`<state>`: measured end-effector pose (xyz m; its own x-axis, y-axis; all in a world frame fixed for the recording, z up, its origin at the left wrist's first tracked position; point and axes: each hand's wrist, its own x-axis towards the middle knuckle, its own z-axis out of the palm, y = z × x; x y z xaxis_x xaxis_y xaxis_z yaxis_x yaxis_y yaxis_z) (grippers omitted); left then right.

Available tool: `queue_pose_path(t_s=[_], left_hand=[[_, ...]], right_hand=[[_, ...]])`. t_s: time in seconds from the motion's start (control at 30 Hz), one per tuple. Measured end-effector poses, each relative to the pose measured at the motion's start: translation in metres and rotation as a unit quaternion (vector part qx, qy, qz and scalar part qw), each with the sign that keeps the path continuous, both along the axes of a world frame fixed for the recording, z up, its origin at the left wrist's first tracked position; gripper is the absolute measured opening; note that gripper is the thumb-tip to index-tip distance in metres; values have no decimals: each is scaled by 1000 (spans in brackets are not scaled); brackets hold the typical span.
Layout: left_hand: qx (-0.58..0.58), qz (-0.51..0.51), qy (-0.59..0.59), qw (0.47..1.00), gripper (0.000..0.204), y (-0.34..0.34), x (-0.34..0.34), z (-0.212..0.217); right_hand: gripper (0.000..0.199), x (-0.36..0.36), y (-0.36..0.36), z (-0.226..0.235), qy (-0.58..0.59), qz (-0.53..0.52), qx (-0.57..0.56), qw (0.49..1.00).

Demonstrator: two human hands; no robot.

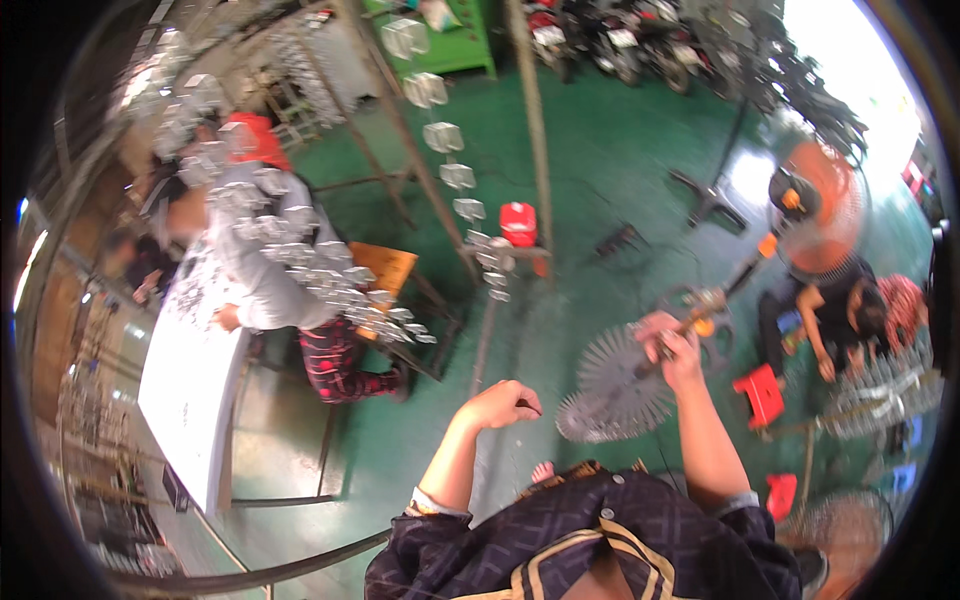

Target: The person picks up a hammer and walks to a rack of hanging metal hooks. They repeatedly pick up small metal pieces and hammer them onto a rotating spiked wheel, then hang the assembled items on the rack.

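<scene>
My right hand (675, 350) is raised at the right of centre, its fingers closed round a dark rod-like piece at the grey slotted metal discs (622, 385). Just how the rod joins the discs is hard to make out. The discs overlap, with narrow teeth radiating round their rims. My left hand (500, 404) is held in front of my body, left of the discs and apart from them. Its fingers curl inward in a loose pinch, and whatever they may hold is hidden.
Strings of clear, shiny pieces (443, 137) hang ahead and to the left. A person in grey (270, 270) leans over a white table (195, 370). An orange-bladed fan (822, 208) and a red stool (758, 396) stand right, near people sitting low. Motorbikes (625, 45) line the back.
</scene>
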<state>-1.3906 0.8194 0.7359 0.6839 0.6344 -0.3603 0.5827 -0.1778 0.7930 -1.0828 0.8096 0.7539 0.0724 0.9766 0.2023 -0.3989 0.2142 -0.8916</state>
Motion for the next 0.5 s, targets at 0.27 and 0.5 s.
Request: queue_pose_path(t_s=[0.27,0.5], left_hand=[[654,404,-82,634,7,1,-75,286],[777,505,15,375,36,68,-87,407]], right_hand=[[28,-6,1,7,3,1,29,1000],[33,-1,-1,7,6,20,4,1000]])
